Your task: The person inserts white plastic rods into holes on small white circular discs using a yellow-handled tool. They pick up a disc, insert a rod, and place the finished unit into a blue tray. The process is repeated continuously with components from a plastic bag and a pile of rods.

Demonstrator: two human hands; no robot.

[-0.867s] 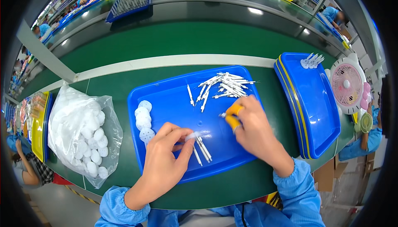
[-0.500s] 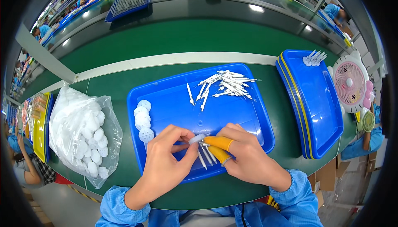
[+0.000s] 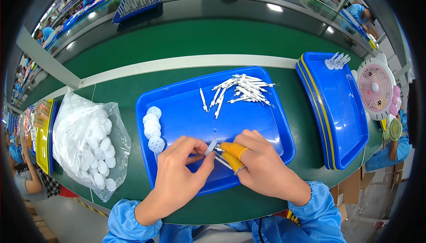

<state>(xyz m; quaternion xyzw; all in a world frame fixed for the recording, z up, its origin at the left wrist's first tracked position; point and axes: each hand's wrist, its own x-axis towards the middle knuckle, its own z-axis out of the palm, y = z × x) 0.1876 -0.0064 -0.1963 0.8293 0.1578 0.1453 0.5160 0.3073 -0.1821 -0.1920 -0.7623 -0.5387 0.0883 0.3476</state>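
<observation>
A: Your 2 hands meet over the near edge of the middle blue tray (image 3: 186,114). Your left hand (image 3: 179,176) pinches a small white round part (image 3: 211,147) between thumb and forefinger.

B: And your right hand (image 3: 262,167), with orange finger cots (image 3: 231,150) on 2 fingers, grips a thin white pin (image 3: 220,149) whose tip touches that round part.

A: More loose pins lie on the tray floor just under your fingers. At the tray's far right sits the pile of white pins (image 3: 242,90); at its left edge, a row of white discs (image 3: 152,127).

B: Left of the tray on the green worktop (image 3: 177,43), a clear bag of white discs (image 3: 91,143). Right of it, stacked blue trays (image 3: 339,110), then a small pink fan (image 3: 377,88).
</observation>
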